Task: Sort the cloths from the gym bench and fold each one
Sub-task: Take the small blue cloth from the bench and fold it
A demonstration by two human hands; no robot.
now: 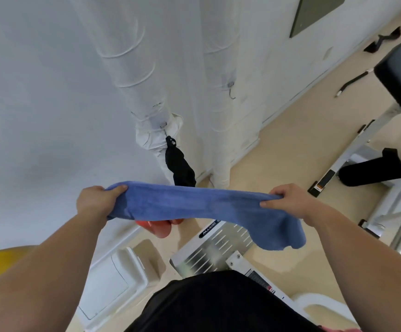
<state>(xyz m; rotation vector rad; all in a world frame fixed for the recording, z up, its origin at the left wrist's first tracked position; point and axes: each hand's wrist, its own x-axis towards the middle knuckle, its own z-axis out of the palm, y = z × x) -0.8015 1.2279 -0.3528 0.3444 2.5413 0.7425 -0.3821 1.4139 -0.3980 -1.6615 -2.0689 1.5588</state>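
A blue cloth is stretched in the air between my two hands, folded into a long band. My left hand grips its left end with the thumb on top. My right hand pinches the right part of the cloth, and the end beyond it hangs down in a loose flap. The black padded gym bench stands at the far right, apart from both hands.
A black cloth hangs from a hook on the wrapped white pipes. Something orange-red shows under the blue cloth. A slotted metal machine plate lies below. A black roller pad and straps are on the beige floor.
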